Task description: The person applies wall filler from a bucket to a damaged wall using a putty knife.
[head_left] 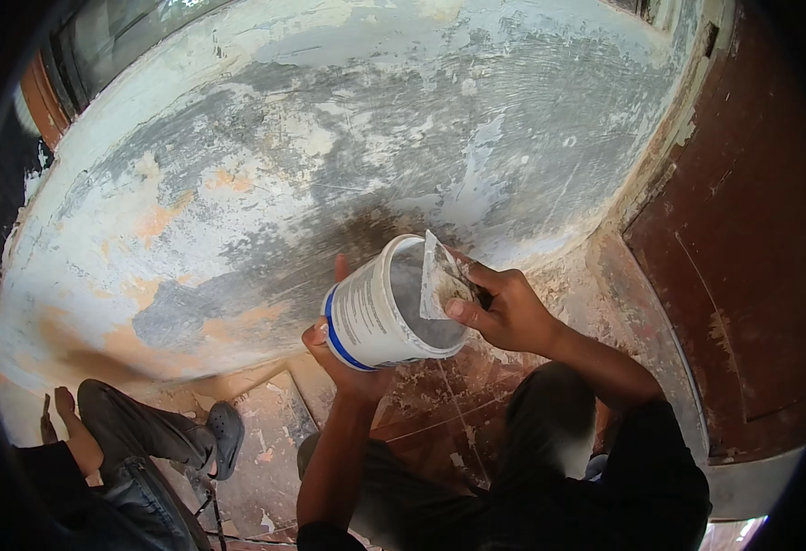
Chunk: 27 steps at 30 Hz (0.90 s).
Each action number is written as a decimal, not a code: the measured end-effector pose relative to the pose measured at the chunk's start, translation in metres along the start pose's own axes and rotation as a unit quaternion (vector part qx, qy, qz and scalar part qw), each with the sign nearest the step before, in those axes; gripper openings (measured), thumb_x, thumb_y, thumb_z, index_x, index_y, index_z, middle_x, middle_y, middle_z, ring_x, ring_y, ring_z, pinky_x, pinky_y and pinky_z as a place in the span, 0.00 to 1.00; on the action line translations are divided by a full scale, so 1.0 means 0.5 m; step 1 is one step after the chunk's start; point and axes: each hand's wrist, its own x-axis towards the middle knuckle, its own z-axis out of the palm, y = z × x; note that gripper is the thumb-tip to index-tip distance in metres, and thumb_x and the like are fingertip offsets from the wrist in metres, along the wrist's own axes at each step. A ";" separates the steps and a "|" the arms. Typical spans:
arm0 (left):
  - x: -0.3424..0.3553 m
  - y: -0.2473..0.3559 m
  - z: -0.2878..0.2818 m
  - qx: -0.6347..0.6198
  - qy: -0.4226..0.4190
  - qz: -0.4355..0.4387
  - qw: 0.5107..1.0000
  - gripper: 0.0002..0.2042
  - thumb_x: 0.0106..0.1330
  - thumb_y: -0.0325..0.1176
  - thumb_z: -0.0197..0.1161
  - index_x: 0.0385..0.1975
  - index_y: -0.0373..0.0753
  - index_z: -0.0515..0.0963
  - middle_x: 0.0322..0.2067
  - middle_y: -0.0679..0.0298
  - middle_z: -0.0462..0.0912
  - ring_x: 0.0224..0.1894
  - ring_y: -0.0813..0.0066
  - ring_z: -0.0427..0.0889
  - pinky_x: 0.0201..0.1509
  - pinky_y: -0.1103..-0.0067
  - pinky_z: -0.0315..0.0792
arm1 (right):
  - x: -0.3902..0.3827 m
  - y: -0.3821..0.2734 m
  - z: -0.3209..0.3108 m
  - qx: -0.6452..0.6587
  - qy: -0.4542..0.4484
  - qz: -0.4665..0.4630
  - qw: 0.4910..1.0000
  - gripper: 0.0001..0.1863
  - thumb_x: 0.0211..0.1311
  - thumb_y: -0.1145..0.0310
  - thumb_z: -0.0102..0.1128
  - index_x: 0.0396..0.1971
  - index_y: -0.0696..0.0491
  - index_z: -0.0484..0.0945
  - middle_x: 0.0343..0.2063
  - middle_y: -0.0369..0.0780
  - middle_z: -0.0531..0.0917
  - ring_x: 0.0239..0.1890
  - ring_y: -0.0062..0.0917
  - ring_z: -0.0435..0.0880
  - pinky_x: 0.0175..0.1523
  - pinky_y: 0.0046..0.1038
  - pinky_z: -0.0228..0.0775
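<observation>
My left hand (349,360) is wrapped round the lower side of a white plastic bucket (359,312) with a blue band, holding it tilted with its mouth toward the right. Grey-white paste (406,283) lines the inside of the bucket. In my right hand (510,310) is a putty knife (435,275), its wide blade smeared with pale filler and standing at the bucket's mouth. My thumb presses on the blade's face; the handle is mostly hidden by my fingers. Beyond the bucket is a wall (329,156) patched in grey, white and orange.
A brown door (738,230) with scuffs stands at the right. At the lower left another person's legs (146,427) and dark clog (225,439) show, close to the wall. The tiled floor (439,404) is spattered with debris. A window (118,46) is at the upper left.
</observation>
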 end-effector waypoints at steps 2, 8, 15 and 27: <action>0.001 0.003 -0.002 -0.007 -0.007 -0.001 1.000 0.44 0.57 0.59 0.48 0.73 0.43 0.51 0.67 0.53 0.64 0.68 0.55 0.65 0.71 0.60 0.58 | 0.003 0.005 0.008 0.019 0.021 -0.021 0.999 0.35 0.64 0.53 0.63 0.61 0.64 0.68 0.26 0.51 0.84 0.23 0.27 0.83 0.31 0.29 0.74; 0.005 -0.011 -0.011 0.010 -0.016 0.001 1.000 0.45 0.57 0.62 0.50 0.73 0.44 0.51 0.67 0.54 0.64 0.68 0.55 0.64 0.71 0.58 0.57 | 0.014 0.042 0.007 0.042 0.052 0.018 0.998 0.31 0.65 0.51 0.62 0.57 0.62 0.73 0.21 0.44 0.81 0.17 0.20 0.74 0.25 0.26 0.68; 0.011 0.001 0.008 -0.042 -0.042 0.007 0.998 0.47 0.52 0.58 0.53 0.74 0.48 0.49 0.64 0.48 0.67 0.64 0.50 0.70 0.67 0.53 0.63 | -0.003 0.079 -0.032 -0.021 0.101 0.206 0.973 0.28 0.71 0.48 0.51 0.49 0.61 0.77 0.15 0.40 0.74 0.18 0.19 0.68 0.25 0.29 0.62; 0.028 0.036 -0.034 0.054 -0.029 0.058 0.996 0.48 0.49 0.51 0.55 0.74 0.45 0.46 0.63 0.46 0.68 0.64 0.51 0.71 0.69 0.58 0.63 | -0.056 -0.111 -0.050 0.555 -0.093 0.356 0.746 0.39 0.71 0.35 0.29 0.40 0.58 0.76 0.11 0.32 0.66 0.09 0.17 0.65 0.15 0.20 0.62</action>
